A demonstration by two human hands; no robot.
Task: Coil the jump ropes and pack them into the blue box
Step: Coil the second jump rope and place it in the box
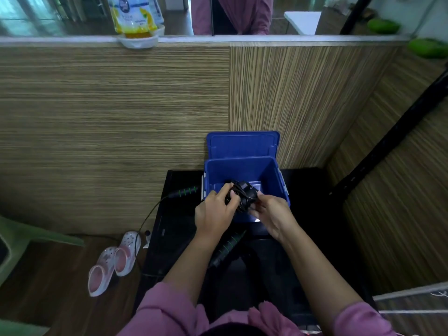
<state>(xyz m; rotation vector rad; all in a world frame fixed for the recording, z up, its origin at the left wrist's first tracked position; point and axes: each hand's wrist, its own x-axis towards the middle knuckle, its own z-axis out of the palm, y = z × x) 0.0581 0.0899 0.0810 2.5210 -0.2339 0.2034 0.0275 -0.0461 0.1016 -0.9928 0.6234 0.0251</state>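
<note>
An open blue box [269, 169] stands on a black table [305, 214], its lid tilted up against the wooden wall. Over the box's near rim, my left hand [213, 212] and my right hand [271, 214] both grip a coiled black jump rope [242, 196]. A second jump rope lies loose: one black handle with green rings [185, 191] rests left of the box, its cord [148, 219] hangs off the table's left edge, and the other handle [226, 248] lies on the table under my left forearm.
A striped wooden wall rises right behind the box. Pink clogs [114, 265] sit on the floor to the left, beside a green chair [14, 241]. A ledge above carries a yellow refill pouch [135, 18]. A black pole [392, 132] slants at right.
</note>
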